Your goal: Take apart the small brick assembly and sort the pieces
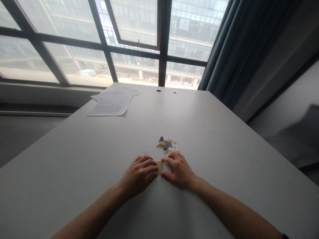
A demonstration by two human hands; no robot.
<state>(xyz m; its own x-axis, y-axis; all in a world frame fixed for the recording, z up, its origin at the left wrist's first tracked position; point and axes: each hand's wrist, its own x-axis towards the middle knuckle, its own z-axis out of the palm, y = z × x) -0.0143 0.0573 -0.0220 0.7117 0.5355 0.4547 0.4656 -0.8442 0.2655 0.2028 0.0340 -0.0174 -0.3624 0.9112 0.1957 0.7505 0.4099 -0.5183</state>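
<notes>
A small tan studded building plate (pixel 159 167) lies between my two hands on the white table. My left hand (pixel 142 171) grips its left edge, with the fingers bent and the thumb at the near corner. From the other side, my right hand (pixel 179 170) holds the right edge between thumb and index finger, leaving a gap inside the curve of the hand. Just beyond my hands sits a loose pile of building bricks (pixel 168 144) in dark grey, tan and white. The fingertips of my right hand are close to the near edge of this pile.
Printed paper sheets (pixel 109 105) lie at the table's far left. Two small holes, one a round cable hole (pixel 159 90), are near the far edge of the white table (pixel 211 159). Windows stand behind it, and a dark blue curtain (pixel 224 56) hangs at the right.
</notes>
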